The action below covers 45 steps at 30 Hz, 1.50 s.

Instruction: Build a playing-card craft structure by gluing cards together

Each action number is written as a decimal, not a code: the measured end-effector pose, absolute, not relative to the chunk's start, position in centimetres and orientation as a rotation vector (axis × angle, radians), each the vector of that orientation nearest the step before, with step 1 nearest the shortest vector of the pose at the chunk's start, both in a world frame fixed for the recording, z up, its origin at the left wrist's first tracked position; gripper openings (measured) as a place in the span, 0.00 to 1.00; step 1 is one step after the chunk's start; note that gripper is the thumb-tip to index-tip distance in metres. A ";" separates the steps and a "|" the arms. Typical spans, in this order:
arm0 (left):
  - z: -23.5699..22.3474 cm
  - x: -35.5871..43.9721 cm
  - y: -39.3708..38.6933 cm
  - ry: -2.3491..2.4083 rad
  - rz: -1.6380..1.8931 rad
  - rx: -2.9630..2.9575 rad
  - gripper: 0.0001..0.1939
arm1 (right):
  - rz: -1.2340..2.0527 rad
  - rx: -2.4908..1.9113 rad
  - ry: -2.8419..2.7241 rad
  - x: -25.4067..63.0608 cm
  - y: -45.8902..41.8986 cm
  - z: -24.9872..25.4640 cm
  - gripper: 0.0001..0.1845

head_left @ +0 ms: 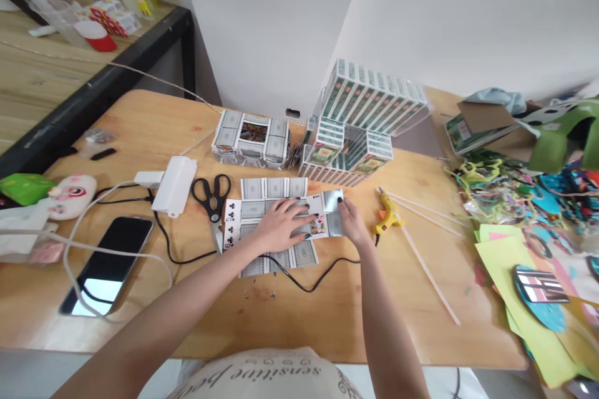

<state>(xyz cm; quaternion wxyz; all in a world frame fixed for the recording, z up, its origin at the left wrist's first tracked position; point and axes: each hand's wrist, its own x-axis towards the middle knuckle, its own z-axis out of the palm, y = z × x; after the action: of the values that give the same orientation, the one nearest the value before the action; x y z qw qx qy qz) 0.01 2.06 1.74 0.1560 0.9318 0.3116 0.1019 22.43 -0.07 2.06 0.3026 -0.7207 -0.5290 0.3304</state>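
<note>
Playing cards (281,259) lie in joined rows on the wooden table, mostly with their grey backs up. A five and a six of clubs (232,234) show at the left end. My left hand (285,223) rests flat on the cards, fingers spread toward the right. At the right end, my right hand (352,221) grips the edge of a card (333,199); its fingers are partly hidden. Behind the rows stands a box-like form covered in cards (251,137). Black scissors (211,196) lie to the left of the cards.
Stacked green-and-white card packs (344,137) stand at the back. A yellow glue gun (387,215) and glue sticks (430,274) lie to the right. A black cable (309,290) crosses the table in front. A phone (110,262) and white cables lie left, colourful scraps (496,193) right.
</note>
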 end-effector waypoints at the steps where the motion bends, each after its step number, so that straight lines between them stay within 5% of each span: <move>1: 1.8 0.0 2.1 0.890 0.293 2.669 0.23 | 0.882 -1.898 -1.405 22.5 0.0 2.1 0.18; 45: 1.3 -0.2 2.2 0.854 0.253 2.687 0.25 | 0.935 -1.939 -1.439 23.5 0.2 0.7 0.18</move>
<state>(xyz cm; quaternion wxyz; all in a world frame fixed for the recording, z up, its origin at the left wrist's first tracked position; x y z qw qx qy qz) -0.18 2.25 1.31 0.1550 0.9378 0.2979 0.0884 23.51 0.20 0.73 0.2725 -0.7205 -0.5346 0.3475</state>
